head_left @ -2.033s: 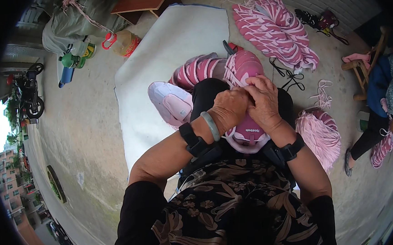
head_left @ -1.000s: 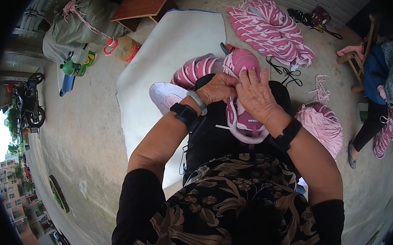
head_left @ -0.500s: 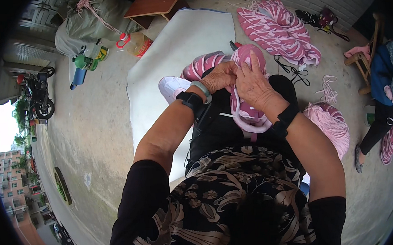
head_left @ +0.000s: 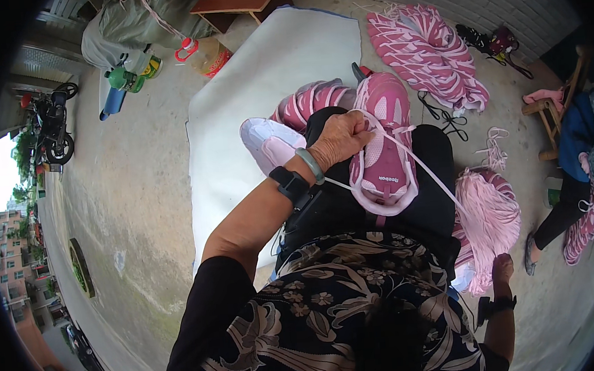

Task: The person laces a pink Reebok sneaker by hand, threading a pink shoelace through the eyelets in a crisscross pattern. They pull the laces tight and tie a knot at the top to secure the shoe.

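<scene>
A pink and mauve shoe upper (head_left: 386, 153) lies over my lap, its padded collar toward me. My left hand (head_left: 342, 137) is closed in a pinch on a pale pink shoelace (head_left: 428, 164) at the upper's left edge. The lace crosses the upper and runs taut to the lower right, where it blends into a pink bundle. In line with it, out at arm's length, my right hand (head_left: 502, 269) is closed, apparently on the lace's far part. Beside my left wrist rests a white-lined upper (head_left: 266, 141), with stacked striped pink uppers (head_left: 315, 101) behind.
A white sheet (head_left: 235, 86) covers the ground ahead. Bundled pink uppers (head_left: 432, 55) lie far right; a hank of pink laces (head_left: 485, 220) sits by my right side. Black cord (head_left: 443, 113) lies between. Bottles (head_left: 205, 57) stand far left. Another person (head_left: 577, 159) is at right.
My right hand has left the shoe upper and swung out to the lower right, the lace now stretched that way. My left hand stays at the upper.
</scene>
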